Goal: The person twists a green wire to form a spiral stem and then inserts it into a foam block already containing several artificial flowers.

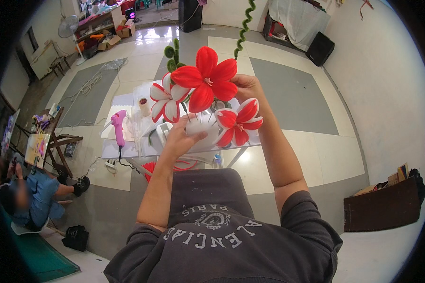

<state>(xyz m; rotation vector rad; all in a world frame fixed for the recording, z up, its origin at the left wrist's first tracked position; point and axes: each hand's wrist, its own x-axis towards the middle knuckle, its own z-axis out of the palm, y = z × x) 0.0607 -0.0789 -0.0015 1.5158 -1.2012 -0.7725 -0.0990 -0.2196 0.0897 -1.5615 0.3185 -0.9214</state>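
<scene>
A flower arrangement with fuzzy, pipe-cleaner-like petals stands before me. Its large red flower (pixel 205 80) is at the top, a white-and-red flower (pixel 166 98) at left and a red flower with white edges (pixel 239 122) at lower right. Thin stems run down into a rounded white base (pixel 202 126). My left hand (pixel 180 137) is closed around the base's left side, thumb across its front. Behind the red flower's right petals, my right hand (pixel 248 89) has bent fingers, their tips hidden. A green spiral stem (pixel 243 33) rises just above them. Green curled leaves (pixel 171 54) stand at left.
A pink glue gun (pixel 120 127) lies on the white table (pixel 109 150) beside a tape roll (pixel 143 104). Its cord hangs toward a power strip (pixel 110 165). A grey chair (pixel 208 186) is before me. Another person (pixel 38 198) sits at far left near a wooden stand.
</scene>
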